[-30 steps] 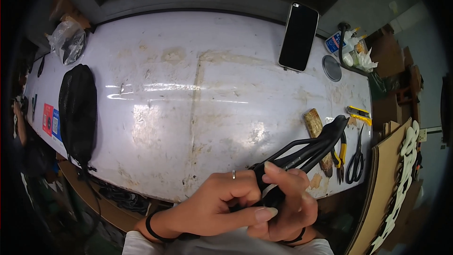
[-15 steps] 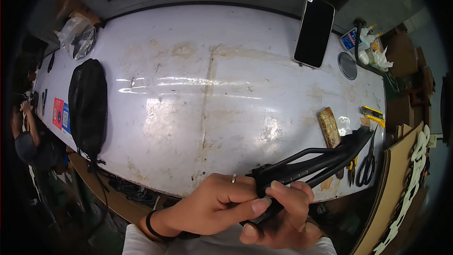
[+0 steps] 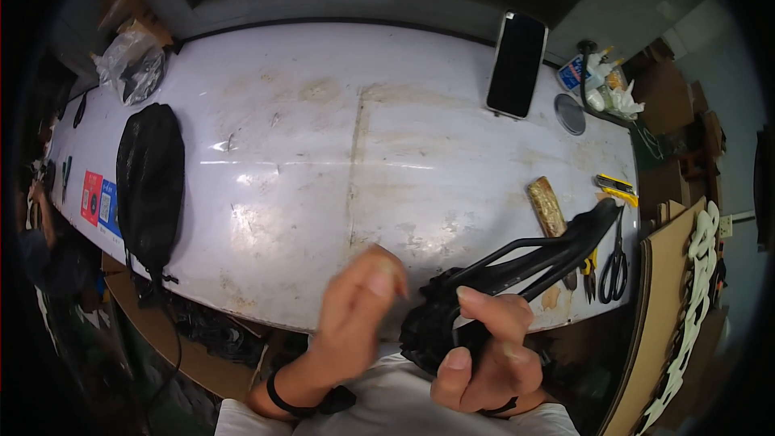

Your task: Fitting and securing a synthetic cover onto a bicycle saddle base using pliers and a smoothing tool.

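A black bicycle saddle (image 3: 525, 278) lies underside up, its rails showing, with its narrow nose over the table's right side and its wide rear end near my body. Dark, wrinkled material bunches around that rear end. My right hand (image 3: 492, 355) holds the rear end, fingers bent around its edge. Left of the saddle, clear of it, my left hand (image 3: 351, 315) is raised and blurred; its fingers are curled with the thumb pressed against them. Whatever may be between them is hidden.
On the white table (image 3: 282, 194), a black mesh pouch (image 3: 152, 182) lies left. A phone (image 3: 517, 64) stands far right, near a round grey lid (image 3: 570, 115) and glue bottles (image 3: 588, 73). By the saddle's nose are a brown-wrapped block (image 3: 546, 206), yellow cutter (image 3: 617, 189), pliers (image 3: 590, 278) and scissors (image 3: 614, 274).
My left hand has come away from the saddle's rear end, moving left and up. The right hand stays on the saddle, more of whose rear end now shows. The view has shifted slightly.
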